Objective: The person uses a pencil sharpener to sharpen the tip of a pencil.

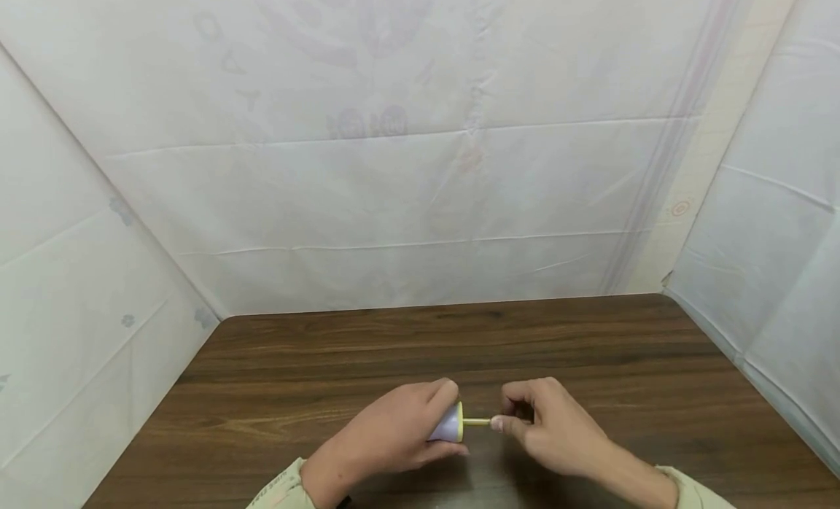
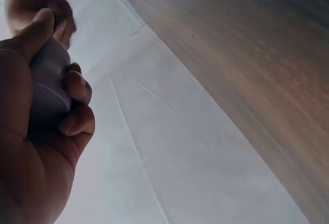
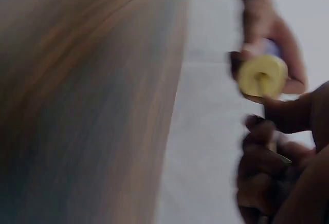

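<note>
While the left hand [image 1: 394, 436] curls around a pale lilac cup with yellow rim [image 1: 450, 424] at lower centre, above the worktop [image 1: 590, 348], the right hand [image 1: 558, 429] pinches its thin yellow stick [image 1: 476, 421]; pulling or twisting seems under way, needing a steady counter-grip.

Both forearms come in from the lower edge of the head view and angle toward each other, each with a pale sleeve cuff at the wrist. The left hand [image 1: 400, 432] lies knuckles up, its fingers [image 2: 77, 106] and thumb curled round a small pale object that fills the palm. The right hand [image 1: 554, 429] sits just beside it, close but not touching, back of the hand upward. Its fingers [image 3: 262, 147] are bent inward and the thumb tip meets them in a pinch aimed at the left hand. Both wrists hover low, near level with each other.
</note>
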The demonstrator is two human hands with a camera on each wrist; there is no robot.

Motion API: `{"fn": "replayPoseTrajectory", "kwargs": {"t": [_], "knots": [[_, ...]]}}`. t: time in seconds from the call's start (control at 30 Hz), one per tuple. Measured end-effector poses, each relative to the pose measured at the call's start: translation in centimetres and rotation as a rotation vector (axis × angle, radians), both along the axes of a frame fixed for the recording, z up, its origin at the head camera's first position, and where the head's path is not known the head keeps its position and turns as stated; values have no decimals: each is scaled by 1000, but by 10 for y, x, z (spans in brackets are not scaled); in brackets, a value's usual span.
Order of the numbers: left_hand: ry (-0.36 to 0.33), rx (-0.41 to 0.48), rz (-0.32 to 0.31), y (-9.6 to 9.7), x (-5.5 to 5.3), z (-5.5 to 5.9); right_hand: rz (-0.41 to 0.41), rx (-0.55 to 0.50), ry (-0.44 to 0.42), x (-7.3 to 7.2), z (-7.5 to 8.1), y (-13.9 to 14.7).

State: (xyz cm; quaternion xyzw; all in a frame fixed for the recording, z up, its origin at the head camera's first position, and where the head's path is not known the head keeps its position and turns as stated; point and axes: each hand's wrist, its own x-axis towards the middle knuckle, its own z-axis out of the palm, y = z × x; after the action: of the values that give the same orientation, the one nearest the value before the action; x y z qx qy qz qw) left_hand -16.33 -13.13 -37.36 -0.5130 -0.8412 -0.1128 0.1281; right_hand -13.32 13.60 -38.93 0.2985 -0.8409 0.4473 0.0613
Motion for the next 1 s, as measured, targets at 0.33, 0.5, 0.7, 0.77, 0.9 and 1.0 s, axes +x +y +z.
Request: {"fn": "replayPoseTrajectory", "kwargs": {"t": [0.33, 0.5, 0.7, 0.77, 0.9, 1.0], "knots": [[-88, 46, 57, -1, -3, -3, -35, 135, 228, -4, 6, 4], [-300, 164, 88, -5, -4, 3, -122, 122, 1051, -13, 13, -5], [-336, 171, 43, -6, -3, 6, -90, 62, 1423, -19, 19, -12], [-293, 144, 36, -6, -3, 5, -85, 70, 1310, -16, 13, -12], [-97, 66, 1, -4, -4, 3, -15, 49, 645, -5, 0, -6], [87, 6, -37, -2, -4, 0, 38, -34, 31, 0, -2, 1]]}}
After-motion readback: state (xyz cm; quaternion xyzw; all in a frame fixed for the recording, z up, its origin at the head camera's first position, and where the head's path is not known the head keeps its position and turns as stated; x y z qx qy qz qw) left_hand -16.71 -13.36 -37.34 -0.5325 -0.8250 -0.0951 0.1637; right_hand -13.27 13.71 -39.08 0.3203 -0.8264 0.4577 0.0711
